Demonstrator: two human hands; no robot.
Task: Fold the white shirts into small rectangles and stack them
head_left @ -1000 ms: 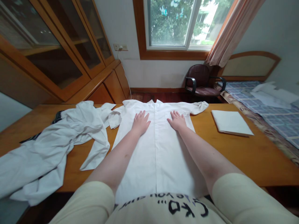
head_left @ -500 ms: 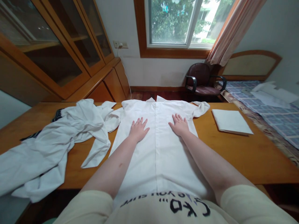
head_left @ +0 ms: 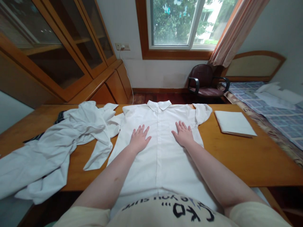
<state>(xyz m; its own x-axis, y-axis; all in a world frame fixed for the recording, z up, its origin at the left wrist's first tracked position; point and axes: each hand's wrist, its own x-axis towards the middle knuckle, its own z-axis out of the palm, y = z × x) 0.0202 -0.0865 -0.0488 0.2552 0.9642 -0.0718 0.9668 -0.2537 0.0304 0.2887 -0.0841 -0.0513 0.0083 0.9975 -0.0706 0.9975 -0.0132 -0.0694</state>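
Note:
A white button-up shirt (head_left: 157,157) lies spread front side up on the wooden table, its collar at the far edge. Both palms press flat on its chest. My left hand (head_left: 139,139) rests left of the button placket with fingers spread. On the other side, my right hand (head_left: 183,134) lies over the chest pocket, fingers also apart. The right-hand sleeve is bunched near the table's far edge. The shirt's lower end runs toward my body and is partly hidden by my own clothing.
A crumpled heap of white clothing (head_left: 78,129) covers the table's left part and hangs over its front edge. A flat white square board or folder (head_left: 234,123) lies on the wooden table (head_left: 236,160) at right. Beyond stand a chair (head_left: 203,78) and a bed (head_left: 267,104).
Both hands have slid toward me, drawing the shirt with them. Its collar, earlier past the far edge, now lies on the tabletop and shows fully.

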